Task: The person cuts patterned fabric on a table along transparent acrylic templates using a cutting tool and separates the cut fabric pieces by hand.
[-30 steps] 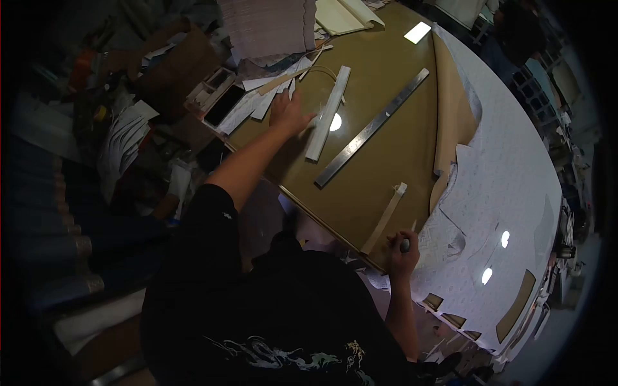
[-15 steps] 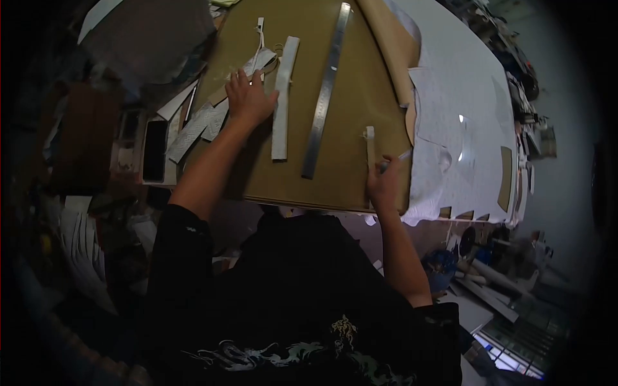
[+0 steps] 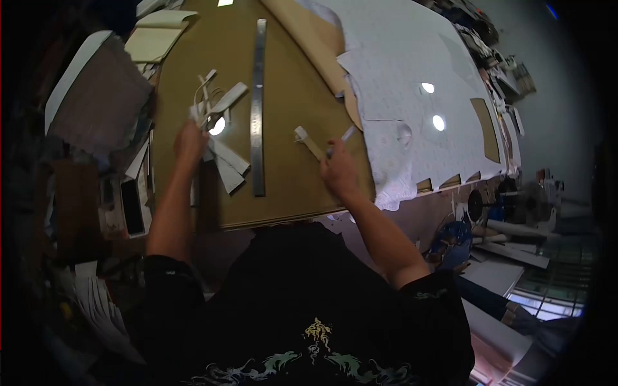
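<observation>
My left hand (image 3: 189,143) is closed around a bunch of pale scrap strips (image 3: 226,98), which fan out above and below the fist over the brown tabletop (image 3: 290,96). To its right, a long steel ruler (image 3: 257,122) lies flat. My right hand (image 3: 339,172) is closed near the table's front edge, with a narrow beige strip (image 3: 310,143) sticking out at its upper left. A slim light-coloured tool (image 3: 348,134) also projects from that hand; its kind is not clear.
White patterned sheet material (image 3: 412,58) covers the table's right side, its brown-backed edge (image 3: 309,45) folded over. Stacked grey material (image 3: 103,96) and a dark phone-like slab (image 3: 132,206) are at the left. A fan (image 3: 476,206) stands beyond the right front.
My left hand has gone from resting open on the strips to gripping them in a bunch. The strip in my right hand now tilts left. The camera view has shifted.
</observation>
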